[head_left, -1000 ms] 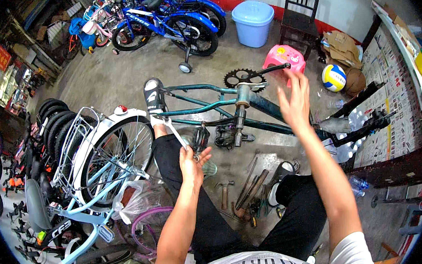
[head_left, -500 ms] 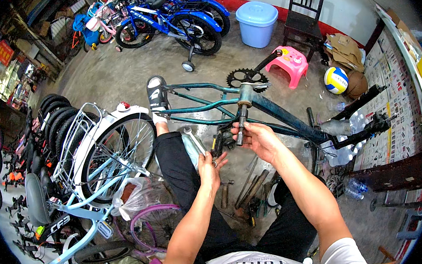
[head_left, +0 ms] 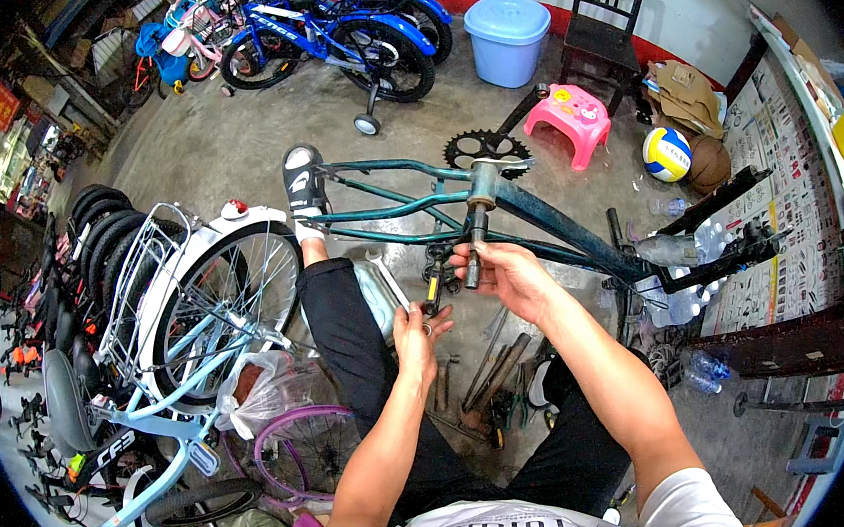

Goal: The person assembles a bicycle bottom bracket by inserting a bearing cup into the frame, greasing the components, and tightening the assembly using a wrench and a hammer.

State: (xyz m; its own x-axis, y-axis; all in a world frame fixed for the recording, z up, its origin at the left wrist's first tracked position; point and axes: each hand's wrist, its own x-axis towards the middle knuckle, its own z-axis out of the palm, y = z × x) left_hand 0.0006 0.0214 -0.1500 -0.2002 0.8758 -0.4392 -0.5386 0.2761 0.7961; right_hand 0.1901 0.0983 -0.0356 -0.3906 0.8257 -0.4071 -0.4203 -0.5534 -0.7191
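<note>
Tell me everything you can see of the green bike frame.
The teal-green frame looks like scuffed painted metal tubing, without wheels, stretching left to right. Its rear tubes end beside a sandalled foot. A black chainring sits at its far side; a metal cylinder, held by the right hand, extends from its near side.

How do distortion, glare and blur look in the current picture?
Head view: printed chart at right bows, corners fall black; head view: soft sheen on the concrete floor; head view: left hand and right hand show no obvious motion smear.

teal frame [head_left: 543, 215]; dark socket [head_left: 477, 227] at its shell [head_left: 483, 188]; silver wrench [head_left: 390, 280] slanted
</note>
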